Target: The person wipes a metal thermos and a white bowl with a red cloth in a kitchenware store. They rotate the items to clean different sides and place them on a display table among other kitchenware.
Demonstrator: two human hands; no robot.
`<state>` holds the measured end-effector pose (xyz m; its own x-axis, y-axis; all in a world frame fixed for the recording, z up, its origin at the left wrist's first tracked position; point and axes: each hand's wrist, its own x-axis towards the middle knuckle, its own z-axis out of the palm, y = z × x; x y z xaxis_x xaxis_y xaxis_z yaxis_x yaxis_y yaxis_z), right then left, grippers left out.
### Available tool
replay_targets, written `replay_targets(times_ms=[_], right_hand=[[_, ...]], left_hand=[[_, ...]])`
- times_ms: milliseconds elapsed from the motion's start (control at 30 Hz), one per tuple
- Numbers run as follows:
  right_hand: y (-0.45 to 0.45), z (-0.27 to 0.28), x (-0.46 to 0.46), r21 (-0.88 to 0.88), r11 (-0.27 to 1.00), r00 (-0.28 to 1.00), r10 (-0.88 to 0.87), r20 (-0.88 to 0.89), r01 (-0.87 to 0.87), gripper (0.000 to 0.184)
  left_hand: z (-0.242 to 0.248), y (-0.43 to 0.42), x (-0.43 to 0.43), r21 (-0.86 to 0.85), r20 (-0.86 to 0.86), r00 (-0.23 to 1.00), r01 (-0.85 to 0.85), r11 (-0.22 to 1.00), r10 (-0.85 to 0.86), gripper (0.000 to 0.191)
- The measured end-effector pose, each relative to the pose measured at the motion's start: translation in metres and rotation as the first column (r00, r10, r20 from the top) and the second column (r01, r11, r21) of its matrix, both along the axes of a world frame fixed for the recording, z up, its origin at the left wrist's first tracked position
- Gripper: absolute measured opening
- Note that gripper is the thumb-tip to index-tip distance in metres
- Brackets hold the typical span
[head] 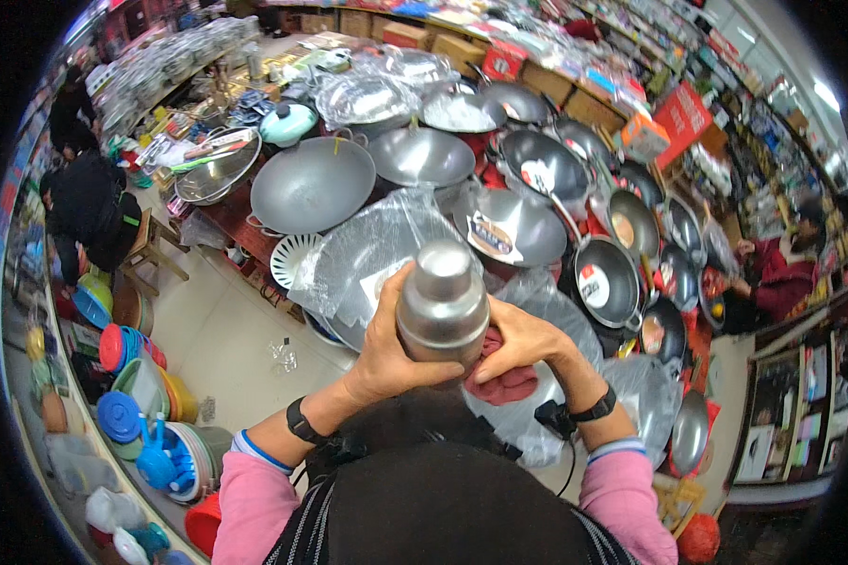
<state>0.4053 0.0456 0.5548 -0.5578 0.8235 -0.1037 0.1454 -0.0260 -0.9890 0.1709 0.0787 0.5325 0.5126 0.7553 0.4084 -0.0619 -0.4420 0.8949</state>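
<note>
A brushed-metal cocktail shaker (443,307) stands upright in front of me at the middle of the view. My left hand (389,346) is wrapped around its left side, with the thumb across the lower front. A crumpled dark-red cloth (505,374) is in my right hand (519,335), which presses it against the shaker's lower right side. Behind the shaker lies a large wok (389,240) in clear plastic wrap. The shaker's base and some fingertips are hidden.
Woks and pans, among them a grey two-handled wok (313,185) and a long-handled pan (606,282), crowd the display ahead. Plastic basins and buckets (198,459) stand at left near a wooden stool (148,244). One person (88,205) is at left, another (784,282) at right.
</note>
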Motion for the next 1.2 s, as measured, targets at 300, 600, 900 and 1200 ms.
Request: replay_targets(times_ms=[300,600,900,1200], right_hand=[[-0.018,-0.032,-0.031,-0.064,0.991,0.992,0.117,0.049,-0.113,0.099],[-0.003,-0.028,-0.047,-0.051,0.96,0.958,0.277,0.07,-0.274,0.102],[-0.02,-0.028,-0.05,0.032,0.981,0.979,0.187,0.088,-0.19,0.095],[-0.019,-0.031,-0.048,-0.016,0.986,0.981,0.17,0.097,-0.169,0.096]], left_hand=[[-0.005,0.01,-0.035,0.072,-0.107,0.987,0.129,0.989,-0.121,0.099],[0.073,0.054,-0.027,0.717,-0.442,0.893,0.41,0.564,-0.087,0.033],[0.064,0.038,-0.018,0.649,-0.413,0.91,0.318,0.691,-0.032,0.025],[0.063,0.03,-0.014,0.595,-0.436,0.895,0.209,0.776,0.093,0.019]])
